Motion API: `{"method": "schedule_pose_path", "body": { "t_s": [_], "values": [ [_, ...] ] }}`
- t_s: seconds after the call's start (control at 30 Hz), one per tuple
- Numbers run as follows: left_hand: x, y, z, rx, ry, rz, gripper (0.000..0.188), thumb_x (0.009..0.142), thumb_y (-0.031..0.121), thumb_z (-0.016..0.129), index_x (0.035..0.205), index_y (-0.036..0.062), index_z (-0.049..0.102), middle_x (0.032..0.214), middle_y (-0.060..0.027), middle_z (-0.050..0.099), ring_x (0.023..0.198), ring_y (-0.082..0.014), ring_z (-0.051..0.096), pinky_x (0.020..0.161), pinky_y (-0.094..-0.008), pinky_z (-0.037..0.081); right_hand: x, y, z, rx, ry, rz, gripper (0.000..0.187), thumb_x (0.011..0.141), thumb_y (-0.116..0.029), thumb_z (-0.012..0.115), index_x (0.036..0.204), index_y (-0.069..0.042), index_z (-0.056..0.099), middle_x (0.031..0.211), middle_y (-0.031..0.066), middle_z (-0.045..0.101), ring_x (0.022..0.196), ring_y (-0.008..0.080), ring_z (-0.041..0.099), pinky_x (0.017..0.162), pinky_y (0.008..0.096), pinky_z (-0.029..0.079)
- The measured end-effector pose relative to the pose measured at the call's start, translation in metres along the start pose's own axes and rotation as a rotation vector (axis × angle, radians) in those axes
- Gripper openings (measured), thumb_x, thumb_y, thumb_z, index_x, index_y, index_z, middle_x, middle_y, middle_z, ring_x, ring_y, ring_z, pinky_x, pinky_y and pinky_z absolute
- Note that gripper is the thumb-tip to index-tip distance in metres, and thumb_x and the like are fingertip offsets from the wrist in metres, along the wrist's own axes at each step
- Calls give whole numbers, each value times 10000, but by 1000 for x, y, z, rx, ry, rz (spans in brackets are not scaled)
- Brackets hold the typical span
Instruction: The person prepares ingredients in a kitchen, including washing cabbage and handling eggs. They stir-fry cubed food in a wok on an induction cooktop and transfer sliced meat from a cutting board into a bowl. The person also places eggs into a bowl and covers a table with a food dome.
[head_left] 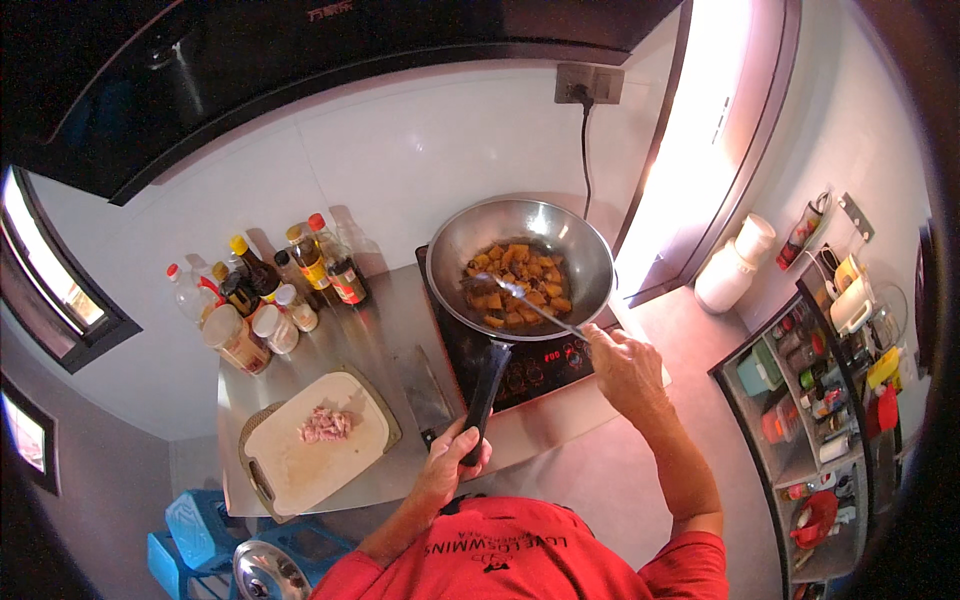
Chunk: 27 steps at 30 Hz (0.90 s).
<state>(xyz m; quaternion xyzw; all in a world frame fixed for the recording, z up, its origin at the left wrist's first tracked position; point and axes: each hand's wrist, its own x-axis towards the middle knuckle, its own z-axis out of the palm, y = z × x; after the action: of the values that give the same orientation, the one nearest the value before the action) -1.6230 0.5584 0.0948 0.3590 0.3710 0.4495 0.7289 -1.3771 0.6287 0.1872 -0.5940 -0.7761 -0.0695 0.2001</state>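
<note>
A small kitchen corner has white walls and a shiny metal surface (380, 330) below a dark hood.

The left hand (452, 455) is closed tight around the black handle (486, 385) of a big silver wok (520, 262). The wok sits on a black cooktop (530, 365), up and away from that hand. Inside the wok are orange-brown chunks of food (517, 283).

The right hand (622, 362) is just to the right of the wok's near rim. Its fingers are pinched shut on the thin handle of a metal spatula (525, 300). The spatula reaches from this hand up and left into the food. Its tip seems to rest on the chunks, but the shine makes that hard to see.

To the left of the left hand lies a pale cutting board (315, 455) with a little pile of pink chopped meat (326, 424) on it. Between the board and the wok handle lies a wide knife (425, 390), flat on the surface.

Farther up and left of both hands stand many sauce bottles (300, 262) and some jars (255, 335), close together by the wall. A black cord (586, 150) hangs from a wall plug above the wok. To the right of the right hand, well apart, a white jug (735, 262) stands, and a rack (820, 400) holds small colourful things.
</note>
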Motion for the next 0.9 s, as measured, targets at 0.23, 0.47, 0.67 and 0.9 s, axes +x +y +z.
{"method": "schedule_pose_path", "body": {
  "t_s": [0.23,0.47,0.67,0.9],
  "values": [
    [-7,-6,-6,-87,72,35,501,894,357,478,1269,30,418,770,-40,529,647,-106,476,516,-238,394,7,7,11,93,-56,28,215,793,-114,513,998,-122,576,700,125,579,629,320,607,536,432,471],
    [-12,-16,-24,-155,85,43,494,910,359,473,1283,38,429,813,22,533,629,-73,508,502,-195,401,20,19,53,-110,58,135,341,811,-117,503,1135,-206,560,931,135,575,798,317,593,624,420,478],
    [-24,-22,-40,-110,158,41,506,915,380,448,1248,-1,450,755,17,526,640,-80,522,506,-201,407,9,27,66,-115,109,92,434,731,-91,576,1150,-188,514,896,117,527,850,293,564,616,420,485],
    [-36,-30,-47,-79,133,34,462,928,400,385,1187,33,493,670,-28,511,559,-89,455,491,-207,379,-15,69,42,254,469,205,349,796,-223,618,1106,-80,546,1006,134,576,931,318,519,817,396,428]
  ]
}}
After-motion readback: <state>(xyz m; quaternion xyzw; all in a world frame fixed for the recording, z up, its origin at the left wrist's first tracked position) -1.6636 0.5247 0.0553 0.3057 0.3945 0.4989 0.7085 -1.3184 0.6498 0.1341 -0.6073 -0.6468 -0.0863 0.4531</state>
